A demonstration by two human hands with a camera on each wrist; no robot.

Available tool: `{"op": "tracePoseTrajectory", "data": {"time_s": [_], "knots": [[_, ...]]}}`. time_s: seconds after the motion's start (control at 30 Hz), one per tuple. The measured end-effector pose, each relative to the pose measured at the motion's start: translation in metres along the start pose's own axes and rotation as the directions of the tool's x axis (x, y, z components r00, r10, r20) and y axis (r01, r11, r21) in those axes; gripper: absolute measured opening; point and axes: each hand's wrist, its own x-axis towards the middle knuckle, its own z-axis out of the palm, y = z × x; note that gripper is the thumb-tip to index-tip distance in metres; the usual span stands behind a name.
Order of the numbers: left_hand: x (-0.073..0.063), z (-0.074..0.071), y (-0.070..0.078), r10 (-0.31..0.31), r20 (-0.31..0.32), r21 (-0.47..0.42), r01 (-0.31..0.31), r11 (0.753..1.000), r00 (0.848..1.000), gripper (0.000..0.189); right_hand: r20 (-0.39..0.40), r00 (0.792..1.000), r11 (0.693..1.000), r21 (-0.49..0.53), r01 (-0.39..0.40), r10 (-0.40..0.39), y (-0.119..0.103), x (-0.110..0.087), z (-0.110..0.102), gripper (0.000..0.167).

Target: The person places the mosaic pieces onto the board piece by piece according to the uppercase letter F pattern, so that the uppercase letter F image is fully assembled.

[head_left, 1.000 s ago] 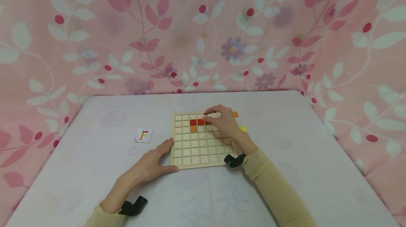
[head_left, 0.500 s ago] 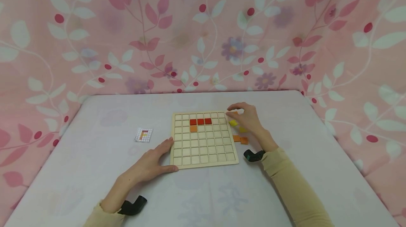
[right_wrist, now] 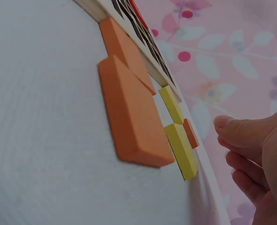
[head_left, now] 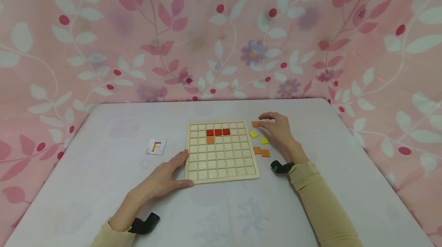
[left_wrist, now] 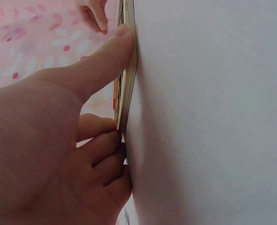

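- I set my clock on the middle of the gridded board [head_left: 222, 163], twelve pointing away from me; it lies flat on the white cloth [head_left: 304, 201].
- My left hand [head_left: 168, 173] is spread at eight o'clock, fingers touching the left edge, thumb on the near corner.
- My right hand [head_left: 277, 128] is at two o'clock, empty, thumb and forefinger apart beside a far orange tile [head_left: 255, 124]; I can't tell whether they touch it.
- Two yellow tiles [head_left: 253, 134] lie between two and three; two near orange tiles [head_left: 265, 153] at three.
- Towards twelve on the board, three red tiles [head_left: 218, 132] form a row, with one orange tile [head_left: 210, 140] on the leftmost's six-o'clock side.
- A patterned card [head_left: 156, 147] lies at nine.
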Motion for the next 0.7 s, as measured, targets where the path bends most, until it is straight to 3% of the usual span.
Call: {"op": "tracePoseTrajectory", "data": {"time_s": [0.2,0.4,0.7], "knots": [[0.000,0.000,0.001,0.000,-0.001,-0.002,0.000,1.000,1.000,0.102,0.038,0.998,0.998,-0.041,-0.038,0.039,0.005,0.000,0.002,0.028],[0.000,-0.001,0.001,-0.004,0.001,-0.003,0.004,1.000,1.000,0.102,0.092,0.996,0.998,-0.056,0.023,-0.018,0.013,0.000,0.006,0.031],[-0.001,-0.002,0.001,0.011,-0.005,-0.003,-0.011,1.000,1.000,0.102,0.057,0.995,0.993,-0.077,0.084,-0.080,0.019,0.001,0.009,0.025]]}}
